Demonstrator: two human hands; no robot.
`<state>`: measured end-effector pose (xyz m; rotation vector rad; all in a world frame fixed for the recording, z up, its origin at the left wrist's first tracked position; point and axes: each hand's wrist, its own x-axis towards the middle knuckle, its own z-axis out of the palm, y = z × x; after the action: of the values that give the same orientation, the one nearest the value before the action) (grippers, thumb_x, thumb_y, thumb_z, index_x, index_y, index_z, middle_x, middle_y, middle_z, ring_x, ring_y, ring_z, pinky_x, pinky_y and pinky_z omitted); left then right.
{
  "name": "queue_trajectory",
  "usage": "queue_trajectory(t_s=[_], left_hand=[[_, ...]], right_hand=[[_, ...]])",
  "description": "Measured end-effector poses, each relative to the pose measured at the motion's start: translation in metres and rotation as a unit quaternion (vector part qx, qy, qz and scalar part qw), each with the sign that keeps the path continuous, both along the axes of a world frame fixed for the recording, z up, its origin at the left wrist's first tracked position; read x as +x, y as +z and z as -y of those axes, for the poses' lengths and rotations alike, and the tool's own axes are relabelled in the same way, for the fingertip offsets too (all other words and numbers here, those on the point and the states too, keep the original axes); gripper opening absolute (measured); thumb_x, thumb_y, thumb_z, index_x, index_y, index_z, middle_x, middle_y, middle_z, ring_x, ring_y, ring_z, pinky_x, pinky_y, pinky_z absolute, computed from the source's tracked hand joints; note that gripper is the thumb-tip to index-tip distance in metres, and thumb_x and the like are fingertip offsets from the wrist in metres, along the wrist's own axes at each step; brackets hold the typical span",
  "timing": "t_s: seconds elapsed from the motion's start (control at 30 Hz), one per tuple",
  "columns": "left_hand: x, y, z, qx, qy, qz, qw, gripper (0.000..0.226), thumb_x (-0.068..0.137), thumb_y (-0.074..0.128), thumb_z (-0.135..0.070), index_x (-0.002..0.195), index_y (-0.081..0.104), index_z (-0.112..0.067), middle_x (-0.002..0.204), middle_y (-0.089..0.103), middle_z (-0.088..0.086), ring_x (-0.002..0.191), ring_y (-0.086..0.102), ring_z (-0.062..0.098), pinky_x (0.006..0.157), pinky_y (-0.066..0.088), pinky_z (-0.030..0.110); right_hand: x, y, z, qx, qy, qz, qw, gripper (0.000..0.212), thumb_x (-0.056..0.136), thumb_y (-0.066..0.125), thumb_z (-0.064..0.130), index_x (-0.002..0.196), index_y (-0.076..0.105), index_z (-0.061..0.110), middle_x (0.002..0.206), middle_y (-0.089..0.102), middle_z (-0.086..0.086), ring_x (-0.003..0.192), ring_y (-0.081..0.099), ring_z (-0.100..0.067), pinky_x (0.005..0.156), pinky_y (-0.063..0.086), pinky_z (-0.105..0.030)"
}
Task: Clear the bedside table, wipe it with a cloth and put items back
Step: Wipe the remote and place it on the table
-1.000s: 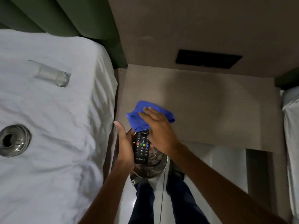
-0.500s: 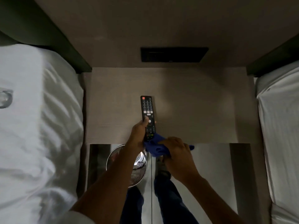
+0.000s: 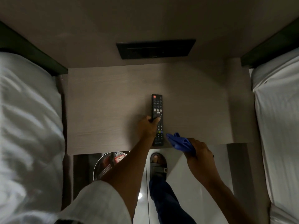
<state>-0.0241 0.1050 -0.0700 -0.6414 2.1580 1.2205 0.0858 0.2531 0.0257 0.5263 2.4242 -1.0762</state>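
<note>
The remote [image 3: 157,118], likely light, stiff and best gripped across its narrow sides, lay flat near the table's [image 3: 103,110] front edge with the left hand [image 3: 148,126] closed around it, while the right hand [image 3: 199,150] clutched the soft cloth [image 3: 179,142].

The left hand [image 3: 148,126] covers part of the remote [image 3: 157,109]. The metal bin [image 3: 103,167] lies half under the table [image 3: 105,102]. Both beds [image 3: 29,126] are cropped by the frame's sides.
</note>
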Motion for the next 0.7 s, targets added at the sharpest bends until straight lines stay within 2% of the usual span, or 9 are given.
queue_trajectory(t_s=[0.07, 0.17, 0.3, 0.43, 0.47, 0.53, 0.6, 0.7], left_hand=[[0.002, -0.001, 0.001, -0.052, -0.038, -0.036, 0.997, 0.037, 0.088, 0.066, -0.035, 0.109, 0.061, -0.004, 0.108, 0.069, 0.015, 0.09, 0.064, 0.023, 0.064, 0.042, 0.022], [0.001, -0.003, 0.008, -0.071, -0.042, -0.046, 0.996, 0.048, 0.087, 0.068, -0.034, 0.124, 0.052, -0.008, 0.121, 0.061, 0.015, 0.107, 0.06, 0.027, 0.07, 0.038, 0.023], [0.003, -0.007, 0.018, -0.066, -0.043, -0.04, 0.996, 0.057, 0.085, 0.07, -0.037, 0.128, 0.048, -0.007, 0.126, 0.057, 0.017, 0.111, 0.058, 0.029, 0.077, 0.042, 0.029], [0.013, 0.007, 0.046, -0.035, -0.017, -0.057, 0.998, 0.053, 0.089, 0.066, -0.037, 0.129, 0.048, -0.007, 0.12, 0.062, 0.02, 0.111, 0.061, 0.035, 0.091, 0.05, 0.043], [0.017, 0.014, 0.061, -0.029, -0.012, -0.078, 0.996, 0.049, 0.089, 0.065, -0.034, 0.128, 0.05, -0.009, 0.117, 0.064, 0.02, 0.109, 0.062, 0.036, 0.091, 0.05, 0.041], [0.019, 0.037, 0.104, -0.08, -0.048, -0.134, 0.987, 0.037, 0.091, 0.06, -0.03, 0.126, 0.053, -0.018, 0.117, 0.066, 0.011, 0.106, 0.063, 0.031, 0.086, 0.046, 0.034], [0.015, 0.067, 0.162, -0.14, -0.075, -0.202, 0.966, 0.032, 0.092, 0.054, -0.026, 0.124, 0.053, -0.025, 0.118, 0.065, 0.006, 0.102, 0.063, 0.03, 0.085, 0.048, 0.037], [-0.003, 0.113, 0.256, -0.21, -0.091, -0.328, 0.916, 0.039, 0.084, 0.058, -0.018, 0.122, 0.052, -0.024, 0.116, 0.064, 0.007, 0.096, 0.064, 0.032, 0.081, 0.052, 0.04]], right_hand=[[0.001, 0.001, 0.002, -0.002, -0.004, -0.003, 1.0, 0.024, 0.09, 0.056, 0.007, 0.102, 0.06, 0.027, 0.079, 0.058, 0.01, 0.068, 0.05, -0.004, 0.059, 0.033, -0.016], [0.002, 0.004, 0.009, 0.001, -0.012, -0.003, 1.0, 0.028, 0.09, 0.055, 0.006, 0.105, 0.059, 0.029, 0.082, 0.056, 0.013, 0.073, 0.053, -0.011, 0.06, 0.036, -0.02], [0.004, 0.012, 0.025, 0.021, -0.008, -0.008, 1.0, 0.03, 0.09, 0.054, 0.003, 0.107, 0.059, 0.028, 0.083, 0.052, 0.018, 0.076, 0.054, -0.01, 0.061, 0.036, -0.018], [0.008, 0.017, 0.043, 0.017, -0.015, -0.015, 1.0, 0.03, 0.092, 0.053, 0.007, 0.112, 0.058, 0.029, 0.088, 0.061, 0.004, 0.074, 0.056, -0.013, 0.061, 0.037, -0.018], [0.009, 0.02, 0.05, 0.017, -0.017, -0.022, 0.999, 0.028, 0.093, 0.053, 0.009, 0.114, 0.057, 0.028, 0.091, 0.062, 0.002, 0.074, 0.057, -0.013, 0.061, 0.038, -0.017], [0.006, 0.028, 0.071, 0.016, -0.024, -0.038, 0.999, 0.023, 0.094, 0.053, 0.016, 0.116, 0.057, 0.023, 0.095, 0.063, 0.0, 0.073, 0.058, -0.008, 0.058, 0.038, -0.014], [-0.003, 0.04, 0.103, 0.003, -0.027, -0.06, 0.998, 0.022, 0.095, 0.051, 0.019, 0.116, 0.056, 0.016, 0.092, 0.062, -0.005, 0.068, 0.056, -0.007, 0.053, 0.037, -0.015], [-0.018, 0.051, 0.146, -0.016, -0.015, -0.091, 0.996, 0.033, 0.095, 0.05, 0.021, 0.127, 0.05, 0.014, 0.092, 0.063, -0.008, 0.068, 0.058, -0.02, 0.058, 0.042, -0.029]])
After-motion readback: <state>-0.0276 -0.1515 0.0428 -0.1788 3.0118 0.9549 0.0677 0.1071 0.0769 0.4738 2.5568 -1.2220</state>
